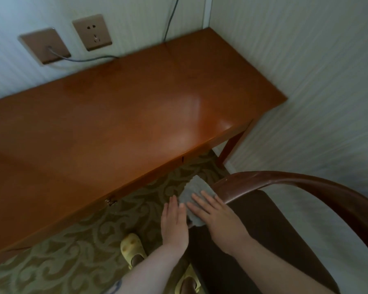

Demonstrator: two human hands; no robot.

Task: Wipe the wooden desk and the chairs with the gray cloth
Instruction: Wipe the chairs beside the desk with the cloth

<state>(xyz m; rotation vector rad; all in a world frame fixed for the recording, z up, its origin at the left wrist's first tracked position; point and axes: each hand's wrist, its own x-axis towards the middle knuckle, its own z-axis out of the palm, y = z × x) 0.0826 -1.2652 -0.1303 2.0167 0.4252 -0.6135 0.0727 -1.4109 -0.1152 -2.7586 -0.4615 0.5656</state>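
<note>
Gray cloth [194, 199] lies under your two hands at the front end of the chair's armrest, near the lower middle of the view, just right of the desk's near edge. Your right hand [218, 217] presses it flat with straight fingers spread over the fabric; your left hand [174, 221] lies beside it, fingers straight and together, fingertips touching the cloth's left edge. Neither hand is curled round anything.

Outward from there, the chair [302, 187] takes up the near right: a curved wooden rail sweeping to the right edge and a dark brown seat below it. You appear to be starting on this chair at the armrest tip, so the rail and seat likely remain, along with any other chair, none of which shows.

To the left and far, the wooden desk [125, 115] spreads bare and glossy; whether it has been wiped you cannot tell from its sheen alone. Its near edge carries a chipped spot [110, 201] that could snag the cloth.

Behind the desk, a gray cable [83, 59] runs from a wall plate [44, 46] along the far edge beside a socket [91, 31]. Your yellow slippers [133, 248] stand on the patterned carpet [72, 240].
</note>
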